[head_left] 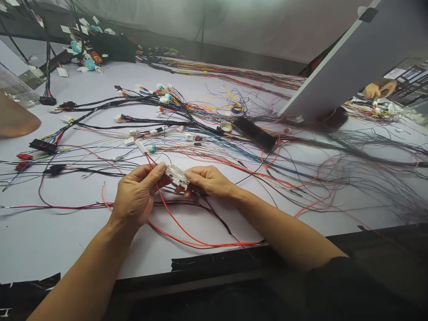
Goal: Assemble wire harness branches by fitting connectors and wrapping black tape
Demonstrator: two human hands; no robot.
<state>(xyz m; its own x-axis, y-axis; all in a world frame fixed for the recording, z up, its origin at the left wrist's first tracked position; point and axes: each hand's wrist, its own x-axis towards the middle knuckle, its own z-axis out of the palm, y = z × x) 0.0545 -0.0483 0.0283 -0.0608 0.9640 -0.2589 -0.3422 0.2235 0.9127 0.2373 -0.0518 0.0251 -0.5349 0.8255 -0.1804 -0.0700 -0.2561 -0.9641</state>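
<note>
Both my hands meet near the front of a white work table [50,240]. My left hand [138,194] and my right hand [207,182] pinch the same clear white plastic connector [177,175] from either side, fingers closed on it. A red wire [187,234] runs from the connector, loops toward the table's front edge and curves back to the right. Thin black wires [214,214] lie under my right hand.
A large wire harness [187,120] with several white and teal connectors spreads across the table. A black rectangular block [256,133] and a tape roll [226,127] lie behind it. A grey panel [341,71] leans at right; another person's hand [377,89] shows beyond. Loose thin wires [364,174] cover the right.
</note>
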